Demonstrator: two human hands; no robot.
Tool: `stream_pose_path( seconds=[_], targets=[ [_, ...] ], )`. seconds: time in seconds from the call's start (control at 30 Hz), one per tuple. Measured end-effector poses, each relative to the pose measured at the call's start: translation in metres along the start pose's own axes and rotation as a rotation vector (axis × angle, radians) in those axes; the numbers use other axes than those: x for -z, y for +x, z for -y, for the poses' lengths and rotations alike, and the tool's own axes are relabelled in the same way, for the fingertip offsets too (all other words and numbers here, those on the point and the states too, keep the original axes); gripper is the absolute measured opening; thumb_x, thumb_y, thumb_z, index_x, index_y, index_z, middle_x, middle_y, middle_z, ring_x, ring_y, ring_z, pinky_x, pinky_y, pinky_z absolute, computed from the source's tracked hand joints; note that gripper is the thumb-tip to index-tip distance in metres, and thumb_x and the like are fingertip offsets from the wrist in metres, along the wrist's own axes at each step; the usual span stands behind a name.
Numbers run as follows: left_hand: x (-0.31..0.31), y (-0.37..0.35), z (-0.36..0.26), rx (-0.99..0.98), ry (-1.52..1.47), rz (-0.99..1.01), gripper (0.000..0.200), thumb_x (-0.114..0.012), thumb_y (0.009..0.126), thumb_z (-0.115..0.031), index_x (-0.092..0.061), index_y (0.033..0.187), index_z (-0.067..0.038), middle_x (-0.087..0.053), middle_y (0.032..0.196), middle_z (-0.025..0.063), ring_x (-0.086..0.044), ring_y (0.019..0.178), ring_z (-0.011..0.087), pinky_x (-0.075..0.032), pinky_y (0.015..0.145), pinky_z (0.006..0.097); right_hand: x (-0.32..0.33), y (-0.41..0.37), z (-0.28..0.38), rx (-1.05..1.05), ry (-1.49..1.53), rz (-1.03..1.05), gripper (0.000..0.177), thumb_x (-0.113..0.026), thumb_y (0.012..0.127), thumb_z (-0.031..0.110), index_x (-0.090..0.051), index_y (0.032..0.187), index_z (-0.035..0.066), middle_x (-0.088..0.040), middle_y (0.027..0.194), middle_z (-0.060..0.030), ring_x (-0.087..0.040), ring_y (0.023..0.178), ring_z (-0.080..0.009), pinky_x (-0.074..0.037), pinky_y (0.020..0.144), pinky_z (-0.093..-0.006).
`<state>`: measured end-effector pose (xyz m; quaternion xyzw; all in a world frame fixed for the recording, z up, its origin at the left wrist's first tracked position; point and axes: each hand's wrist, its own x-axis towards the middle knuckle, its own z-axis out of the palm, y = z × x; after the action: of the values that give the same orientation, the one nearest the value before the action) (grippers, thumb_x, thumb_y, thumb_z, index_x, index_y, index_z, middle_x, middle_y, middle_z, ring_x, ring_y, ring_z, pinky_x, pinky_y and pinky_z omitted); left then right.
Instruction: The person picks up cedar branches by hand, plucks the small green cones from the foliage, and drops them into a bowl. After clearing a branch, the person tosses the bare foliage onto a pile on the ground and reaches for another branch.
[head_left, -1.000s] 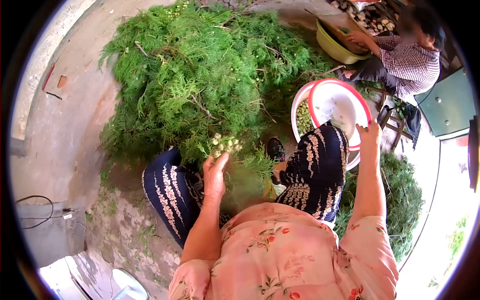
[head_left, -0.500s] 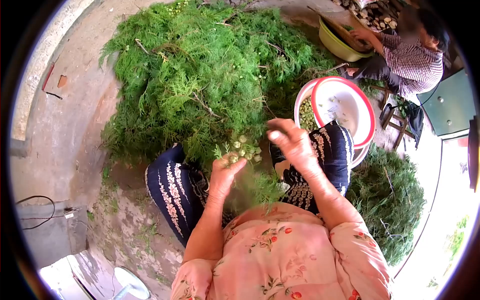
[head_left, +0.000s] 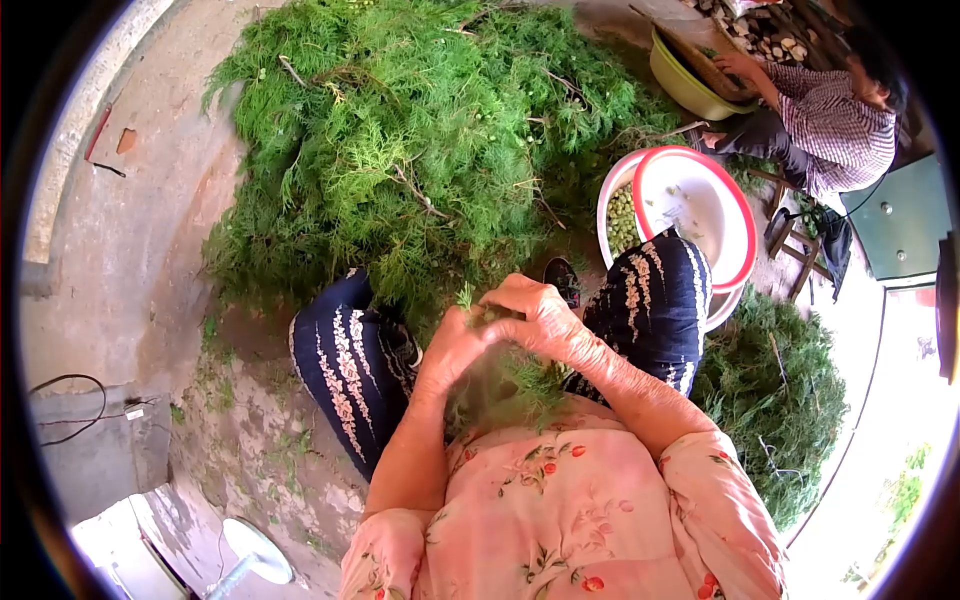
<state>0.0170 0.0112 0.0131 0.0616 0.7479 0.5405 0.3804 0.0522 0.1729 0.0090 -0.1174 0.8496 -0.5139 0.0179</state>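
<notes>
In front of my lap, my left hand (head_left: 452, 352) is closed around an evergreen sprig (head_left: 465, 295), whose green tip pokes up above the fingers. My right hand (head_left: 537, 316) meets it from the right, its fingers and thumb curled over the same sprig. The round pale-green cones on it are hidden between the hands. Loose greenery (head_left: 535, 385) lies in my lap below. Just beyond both hands rises a big heap of evergreen branches (head_left: 400, 150).
Beside my right knee, a red-rimmed white basin (head_left: 750, 225) overlaps another basin holding green cones (head_left: 622, 220). More cut branches (head_left: 770, 410) lie at right. A co-worker (head_left: 835, 130) sits upper right by a yellow-green tub (head_left: 680, 88). A wooden stool (head_left: 800, 250) stands nearby.
My right hand has moved left and down from the basin side to my left hand, closing on the sprig. The cones that showed above my left hand are now covered.
</notes>
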Motion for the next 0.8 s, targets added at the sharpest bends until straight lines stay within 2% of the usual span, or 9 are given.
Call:
stream_pose_path(
  seconds=[0.03, 0.1, 0.2, 0.23, 0.33, 0.37, 0.47, 0.7, 0.8],
  targets=[
    [-0.001, 0.004, 0.011, -0.098, -0.030, 0.022, 0.028, -0.068, 0.073, -0.020, -0.063, 0.094, -0.001, -0.063, 0.079, 0.0044, -0.057, 0.071, 0.0114, -0.046, 0.067, 0.0263, 0.000, -0.001, -0.001, -0.019, 0.016, -0.015, 0.034, -0.069, 0.074, 0.026, -0.061, 0.096, 0.000, -0.057, 0.079, -0.0110, -0.058, 0.078, -0.0251, -0.047, 0.070, -0.0344],
    [-0.003, 0.004, 0.012, -0.085, -0.140, 0.065, 0.024, -0.066, 0.075, -0.013, -0.062, 0.094, 0.001, -0.062, 0.079, 0.0028, -0.055, 0.071, 0.0096, -0.044, 0.067, 0.0244, 0.002, -0.003, -0.003, -0.057, 0.044, -0.050, 0.024, -0.066, 0.076, 0.016, -0.061, 0.093, 0.000, -0.058, 0.077, -0.0105, -0.058, 0.075, -0.0230, -0.047, 0.069, -0.0327],
    [-0.007, 0.005, 0.015, -0.088, -0.275, 0.066, 0.014, -0.063, 0.077, -0.008, -0.063, 0.088, 0.002, -0.061, 0.075, 0.0010, -0.052, 0.068, 0.0070, -0.043, 0.064, 0.0221, -0.002, -0.008, -0.007, -0.278, 0.189, -0.175, 0.020, -0.064, 0.077, 0.013, -0.061, 0.092, 0.000, -0.059, 0.080, -0.0121, -0.058, 0.072, -0.0205, -0.047, 0.067, -0.0310],
    [-0.005, 0.006, 0.018, -0.092, -0.265, 0.069, 0.012, -0.062, 0.078, -0.007, -0.063, 0.086, 0.002, -0.060, 0.073, 0.0006, -0.052, 0.067, 0.0066, -0.042, 0.062, 0.0218, 0.000, -0.009, -0.007, -0.459, 0.207, -0.128, 0.024, -0.067, 0.076, 0.016, -0.060, 0.092, 0.000, -0.060, 0.081, -0.0130, -0.058, 0.074, -0.0204, -0.046, 0.068, -0.0309],
    [-0.006, 0.009, 0.026, -0.116, -0.154, 0.030, 0.008, -0.062, 0.077, -0.006, -0.063, 0.079, 0.001, -0.058, 0.068, -0.0015, -0.049, 0.061, 0.0054, -0.040, 0.057, 0.0213, -0.003, -0.012, -0.009, -0.328, 0.163, -0.134, 0.028, -0.068, 0.075, 0.021, -0.059, 0.093, 0.001, -0.060, 0.082, -0.0136, -0.059, 0.075, -0.0217, -0.047, 0.068, -0.0316],
    [-0.007, 0.009, 0.026, -0.131, -0.113, 0.020, 0.007, -0.061, 0.077, -0.006, -0.063, 0.079, 0.001, -0.058, 0.068, -0.0017, -0.048, 0.061, 0.0054, -0.040, 0.057, 0.0212, -0.005, -0.013, -0.011, -0.216, 0.124, -0.135, 0.033, -0.070, 0.075, 0.025, -0.058, 0.094, 0.000, -0.060, 0.082, -0.0145, -0.060, 0.075, -0.0225, -0.047, 0.068, -0.0324],
    [-0.008, 0.012, 0.029, -0.142, -0.012, 0.017, 0.007, -0.060, 0.076, -0.005, -0.063, 0.078, 0.001, -0.056, 0.066, -0.0024, -0.047, 0.061, 0.0055, -0.039, 0.056, 0.0219, -0.016, -0.014, -0.022, -0.167, -0.015, -0.134, 0.037, -0.070, 0.075, 0.029, -0.057, 0.095, 0.000, -0.060, 0.083, -0.0153, -0.060, 0.076, -0.0226, -0.047, 0.069, -0.0335],
    [-0.018, 0.004, 0.016, -0.215, -0.024, -0.039, 0.010, -0.060, 0.078, -0.008, -0.063, 0.077, 0.002, -0.056, 0.062, 0.0008, -0.048, 0.059, 0.0070, -0.039, 0.056, 0.0239, -0.022, -0.009, -0.012, -0.393, -0.060, -0.246, 0.030, -0.068, 0.078, 0.025, -0.054, 0.077, -0.002, -0.054, 0.061, -0.0161, -0.051, 0.051, -0.0217, -0.044, 0.050, -0.0332],
    [-0.021, 0.003, 0.013, -0.245, 0.004, -0.040, 0.016, -0.060, 0.080, -0.013, -0.063, 0.081, 0.002, -0.058, 0.064, 0.0052, -0.052, 0.060, 0.0096, -0.041, 0.059, 0.0248, -0.026, -0.008, -0.013, -0.420, 0.150, -0.357, 0.029, -0.065, 0.080, 0.023, -0.053, 0.073, -0.002, -0.051, 0.057, -0.0157, -0.044, 0.046, -0.0198, -0.042, 0.046, -0.0339]
  ],
)
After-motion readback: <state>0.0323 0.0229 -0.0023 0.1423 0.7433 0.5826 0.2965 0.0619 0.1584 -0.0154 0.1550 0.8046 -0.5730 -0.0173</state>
